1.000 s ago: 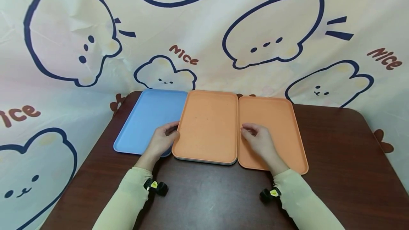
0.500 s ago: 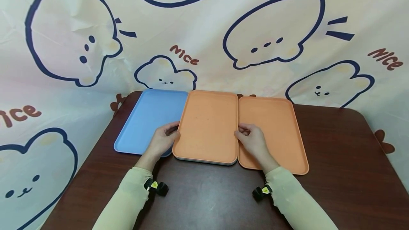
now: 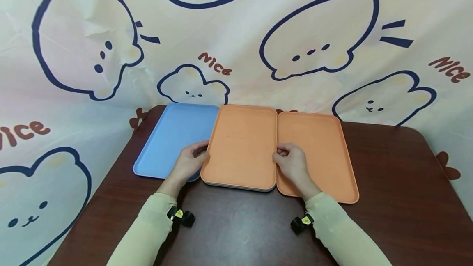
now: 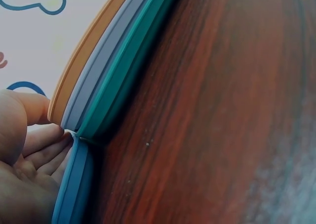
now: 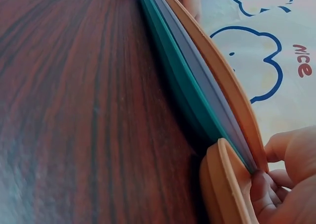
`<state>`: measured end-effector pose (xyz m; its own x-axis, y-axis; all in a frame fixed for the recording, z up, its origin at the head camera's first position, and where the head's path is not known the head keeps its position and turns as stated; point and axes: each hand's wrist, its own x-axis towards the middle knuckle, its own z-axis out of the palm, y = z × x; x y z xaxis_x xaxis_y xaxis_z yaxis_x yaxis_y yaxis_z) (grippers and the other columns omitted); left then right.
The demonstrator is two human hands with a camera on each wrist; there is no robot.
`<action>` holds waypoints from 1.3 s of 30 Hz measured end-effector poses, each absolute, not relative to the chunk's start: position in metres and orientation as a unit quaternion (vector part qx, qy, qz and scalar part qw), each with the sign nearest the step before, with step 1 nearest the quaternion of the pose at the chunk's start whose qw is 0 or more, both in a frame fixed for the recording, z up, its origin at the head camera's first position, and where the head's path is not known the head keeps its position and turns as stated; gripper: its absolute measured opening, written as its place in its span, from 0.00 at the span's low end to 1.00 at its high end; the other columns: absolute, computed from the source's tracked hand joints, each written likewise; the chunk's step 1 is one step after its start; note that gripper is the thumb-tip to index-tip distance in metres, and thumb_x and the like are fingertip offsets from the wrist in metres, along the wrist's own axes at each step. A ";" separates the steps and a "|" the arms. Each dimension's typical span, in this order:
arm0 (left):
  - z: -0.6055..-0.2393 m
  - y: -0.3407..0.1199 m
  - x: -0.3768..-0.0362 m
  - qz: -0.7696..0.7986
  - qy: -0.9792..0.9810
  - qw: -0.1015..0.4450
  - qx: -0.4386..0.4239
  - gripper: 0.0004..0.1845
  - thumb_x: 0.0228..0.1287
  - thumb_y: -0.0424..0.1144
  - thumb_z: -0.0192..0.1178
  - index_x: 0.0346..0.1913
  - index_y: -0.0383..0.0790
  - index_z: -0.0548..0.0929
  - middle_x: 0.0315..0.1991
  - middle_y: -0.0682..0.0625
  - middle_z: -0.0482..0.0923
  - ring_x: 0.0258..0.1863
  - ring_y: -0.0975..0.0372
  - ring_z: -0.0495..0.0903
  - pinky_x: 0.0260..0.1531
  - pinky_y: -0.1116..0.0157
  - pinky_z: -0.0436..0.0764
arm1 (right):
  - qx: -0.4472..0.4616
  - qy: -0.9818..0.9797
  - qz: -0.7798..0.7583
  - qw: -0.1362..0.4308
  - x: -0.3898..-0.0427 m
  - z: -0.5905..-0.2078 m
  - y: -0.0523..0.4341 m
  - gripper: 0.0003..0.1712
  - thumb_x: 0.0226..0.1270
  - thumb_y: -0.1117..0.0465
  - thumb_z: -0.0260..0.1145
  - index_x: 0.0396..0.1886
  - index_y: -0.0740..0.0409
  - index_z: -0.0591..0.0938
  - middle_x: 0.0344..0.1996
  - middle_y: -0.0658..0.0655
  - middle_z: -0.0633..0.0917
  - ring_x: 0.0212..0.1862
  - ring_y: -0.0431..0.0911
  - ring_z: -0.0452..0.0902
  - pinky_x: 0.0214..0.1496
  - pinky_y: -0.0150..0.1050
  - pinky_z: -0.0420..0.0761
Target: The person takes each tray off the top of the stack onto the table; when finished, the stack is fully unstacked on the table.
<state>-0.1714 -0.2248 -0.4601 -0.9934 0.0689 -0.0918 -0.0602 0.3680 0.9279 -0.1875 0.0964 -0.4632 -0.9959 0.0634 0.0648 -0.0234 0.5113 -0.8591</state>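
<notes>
Gripping the top orange tray (image 3: 240, 143) by both long edges, left hand (image 3: 189, 163) and right hand (image 3: 292, 162).
Fingertips should catch only the orange rim, not the grey tray (image 4: 94, 90) beneath.

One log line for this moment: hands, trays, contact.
left hand: grips middle stack left rim | right hand: grips its right rim | stack: orange over grey, teal | neighbours: blue tray, orange tray

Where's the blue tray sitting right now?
In the head view, the blue tray lies on the table's far left, beside the tray stack, under the left hand.
</notes>
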 end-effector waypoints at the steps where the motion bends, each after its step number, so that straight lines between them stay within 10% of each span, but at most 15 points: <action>1: -0.460 -0.224 -0.171 0.561 0.826 0.058 0.001 0.24 0.68 0.38 0.54 0.66 0.42 0.71 0.63 0.45 0.71 0.62 0.54 0.71 0.57 0.54 0.75 | -0.013 -0.869 0.493 0.046 -0.187 -0.463 0.097 0.14 0.55 0.65 0.66 0.42 0.61 0.86 0.34 0.56 0.83 0.35 0.45 0.78 0.35 0.29 0.76; 39: -0.438 -0.216 -0.166 0.544 0.836 0.075 0.000 0.26 0.66 0.29 0.54 0.67 0.33 0.68 0.68 0.38 0.64 0.65 0.46 0.66 0.62 0.52 0.69 | -0.166 -0.757 0.626 0.087 -0.169 -0.453 0.168 0.18 0.64 0.58 0.66 0.53 0.55 0.83 0.48 0.55 0.82 0.44 0.38 0.77 0.40 0.24 0.78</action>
